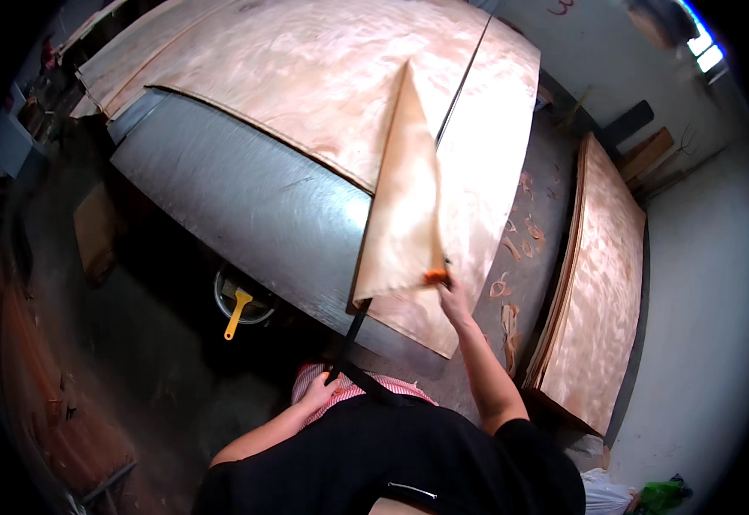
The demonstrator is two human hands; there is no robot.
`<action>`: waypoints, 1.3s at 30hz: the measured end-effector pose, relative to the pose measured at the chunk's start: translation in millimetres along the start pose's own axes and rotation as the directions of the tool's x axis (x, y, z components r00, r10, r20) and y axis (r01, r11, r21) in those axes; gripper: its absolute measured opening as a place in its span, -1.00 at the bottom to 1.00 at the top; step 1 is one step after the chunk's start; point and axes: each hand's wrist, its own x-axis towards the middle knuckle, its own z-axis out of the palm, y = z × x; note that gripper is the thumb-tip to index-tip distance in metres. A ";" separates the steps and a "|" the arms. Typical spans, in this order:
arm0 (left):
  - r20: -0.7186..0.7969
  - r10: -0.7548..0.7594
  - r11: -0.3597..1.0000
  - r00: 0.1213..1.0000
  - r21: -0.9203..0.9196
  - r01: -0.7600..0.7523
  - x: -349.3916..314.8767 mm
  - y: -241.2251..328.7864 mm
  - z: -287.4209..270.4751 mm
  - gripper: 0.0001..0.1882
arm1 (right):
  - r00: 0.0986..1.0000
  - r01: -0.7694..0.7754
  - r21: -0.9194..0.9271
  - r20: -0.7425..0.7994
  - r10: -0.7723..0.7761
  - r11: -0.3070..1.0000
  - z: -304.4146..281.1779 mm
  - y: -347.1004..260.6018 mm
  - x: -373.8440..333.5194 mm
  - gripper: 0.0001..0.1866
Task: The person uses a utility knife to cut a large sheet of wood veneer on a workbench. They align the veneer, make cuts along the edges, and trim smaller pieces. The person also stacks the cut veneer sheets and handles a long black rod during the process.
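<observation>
My left hand (319, 390), at my waist, is closed around the near end of a long black bar (353, 339). The bar runs away from me under a raised strip of thin wood veneer (398, 223). This strip is folded up into a tall narrow wedge over the large veneer sheet (306, 94). My right hand (453, 302) is closed around a small orange-and-black tool (436, 276) at the strip's lower right corner. Motion blurs the tool, so its blade or tip does not show. Beneath the strip's left edge lies a bare metal tabletop (246, 184).
A stack of veneer sheets (602, 292) stands to the right beside the wall. Curled wood scraps (512, 330) litter the floor between stack and table. Below the table's front edge, a yellow-handled scraper (237, 313) rests in a round container (259, 316). Plastic bags (606, 493) lie at lower right.
</observation>
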 end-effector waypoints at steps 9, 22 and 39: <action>-0.326 0.152 0.867 0.933 0.498 0.032 -8.3 33.7 90.2 -0.63 | 0.819 -0.500 0.024 -0.312 0.482 0.866 -133.9 74.4 -148.9 -0.74; -0.132 0.042 0.963 0.990 0.271 -0.004 29.5 74.1 96.2 -0.67 | 0.900 -0.435 0.080 0.028 0.434 0.897 -97.7 115.8 -174.9 -0.76; 0.832 -0.192 0.710 0.520 0.483 -0.512 50.6 182.1 100.5 -0.46 | 0.816 -0.442 0.228 -0.299 0.494 0.868 -29.2 17.9 -154.8 -0.76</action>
